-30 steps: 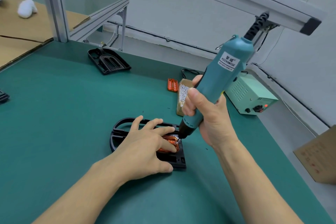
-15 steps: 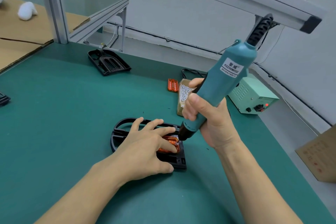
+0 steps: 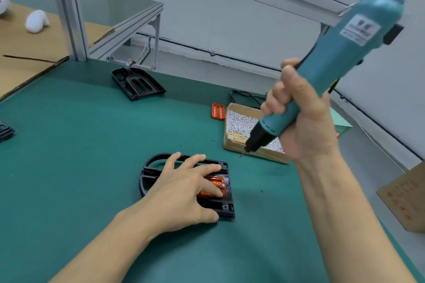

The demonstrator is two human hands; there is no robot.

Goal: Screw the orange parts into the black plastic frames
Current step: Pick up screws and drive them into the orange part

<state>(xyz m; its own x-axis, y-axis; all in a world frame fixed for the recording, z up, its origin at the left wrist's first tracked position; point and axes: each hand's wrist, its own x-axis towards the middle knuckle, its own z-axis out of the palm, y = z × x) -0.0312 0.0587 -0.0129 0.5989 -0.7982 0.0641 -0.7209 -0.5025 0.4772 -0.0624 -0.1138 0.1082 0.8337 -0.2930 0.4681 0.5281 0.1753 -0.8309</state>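
A black plastic frame (image 3: pixel 226 208) lies flat on the green mat in front of me, with an orange part (image 3: pixel 216 181) seated in it. My left hand (image 3: pixel 184 190) rests on the frame with straight fingers, pressing the orange part down. My right hand (image 3: pixel 301 122) grips a teal electric screwdriver (image 3: pixel 340 62), tilted, its black tip hanging over the cardboard box of screws (image 3: pixel 239 122). A second orange part (image 3: pixel 217 111) lies left of that box. Another black frame (image 3: pixel 138 82) sits at the far side of the mat.
A pale green power supply (image 3: pixel 342 124) shows behind my right hand. A cardboard box (image 3: pixel 404 197) stands at the right, off the mat. An aluminium post (image 3: pixel 66 11) rises at the back left. A black piece (image 3: pixel 5 131) lies at the left edge.
My right hand has lifted the screwdriver off the orange part and swung it up and to the right, over the screw box. My left hand stays on the frame.
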